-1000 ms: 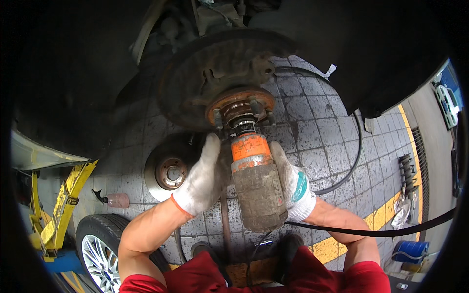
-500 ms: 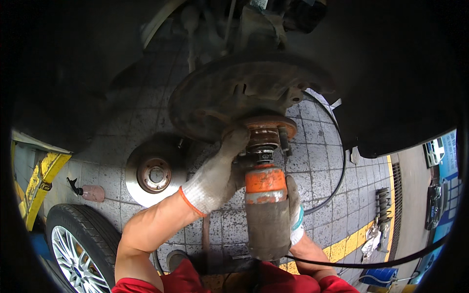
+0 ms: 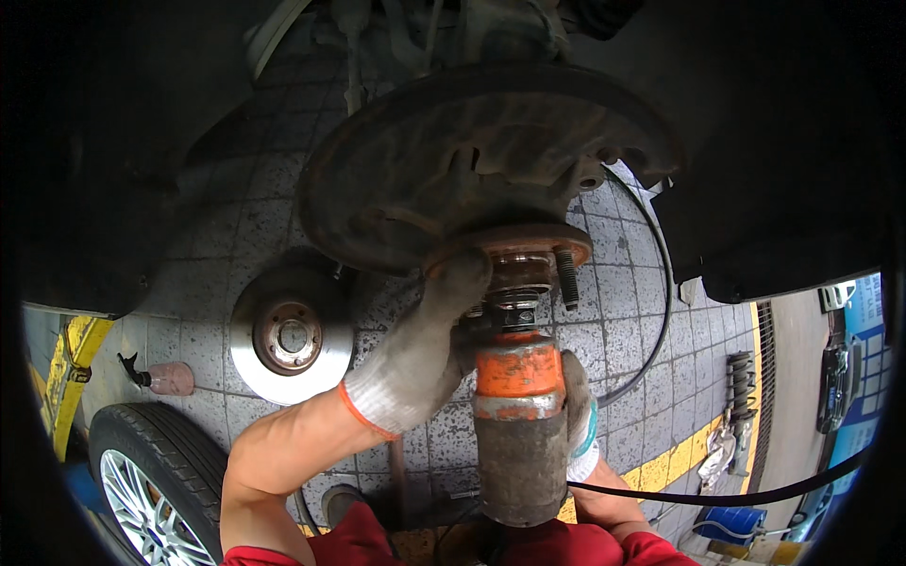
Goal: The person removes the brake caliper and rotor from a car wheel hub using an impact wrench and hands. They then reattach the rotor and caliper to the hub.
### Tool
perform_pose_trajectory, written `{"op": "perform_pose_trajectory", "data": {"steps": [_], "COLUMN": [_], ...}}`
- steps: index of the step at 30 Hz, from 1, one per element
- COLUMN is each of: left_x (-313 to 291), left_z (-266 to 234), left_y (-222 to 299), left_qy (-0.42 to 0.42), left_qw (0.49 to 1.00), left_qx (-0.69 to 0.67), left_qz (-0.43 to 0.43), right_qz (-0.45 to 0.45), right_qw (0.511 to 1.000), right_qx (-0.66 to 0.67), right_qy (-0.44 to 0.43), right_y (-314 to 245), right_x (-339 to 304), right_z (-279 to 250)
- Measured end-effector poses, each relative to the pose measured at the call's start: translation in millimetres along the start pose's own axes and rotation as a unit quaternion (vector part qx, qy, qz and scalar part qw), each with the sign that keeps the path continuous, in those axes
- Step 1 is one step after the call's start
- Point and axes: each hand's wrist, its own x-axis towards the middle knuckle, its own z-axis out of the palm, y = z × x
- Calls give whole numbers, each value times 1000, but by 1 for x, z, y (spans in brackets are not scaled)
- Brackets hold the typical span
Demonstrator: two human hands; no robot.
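A heavy impact tool (image 3: 515, 429) with an orange band and grimy grey body points up at the rusty wheel hub (image 3: 528, 250) of a raised car. Its socket meets the hub centre beside a protruding stud (image 3: 566, 275). My left hand (image 3: 425, 349), in a dirty white glove, reaches up and grips the rim of the hub and the tool's front end. My right hand (image 3: 578, 420), also gloved, wraps the tool's body from the right; most of it is hidden behind the tool. Above the hub sits the round rusty backing plate (image 3: 425, 179).
A removed brake disc (image 3: 288, 335) lies on the tiled floor at left, with a small pinkish can (image 3: 168, 378) beside it. A wheel with tyre (image 3: 151, 481) lies at lower left. A black hose (image 3: 661, 302) loops right of the hub. The dark car body (image 3: 783, 141) overhangs.
The view has closed in on the hub. My left hand slid from the tool's side up onto the hub rim; my right hand stayed on the tool body.
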Motion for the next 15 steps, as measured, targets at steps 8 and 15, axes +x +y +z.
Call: {"op": "perform_pose_trajectory", "data": {"steps": [8, 15], "left_x": [0, 2], "left_z": [-4, -5], "left_y": [-5, -7], "left_qy": [8, 8], "left_qw": [1000, 999], "left_qx": [-13, -45], "left_qz": [2, 1], "right_qz": [-98, -69], "right_qw": [899, 973], "right_qx": [-424, -218], "right_qy": [42, 33], "right_y": [1, 1], "right_x": [-1, -4], "right_z": [0, 12]}}
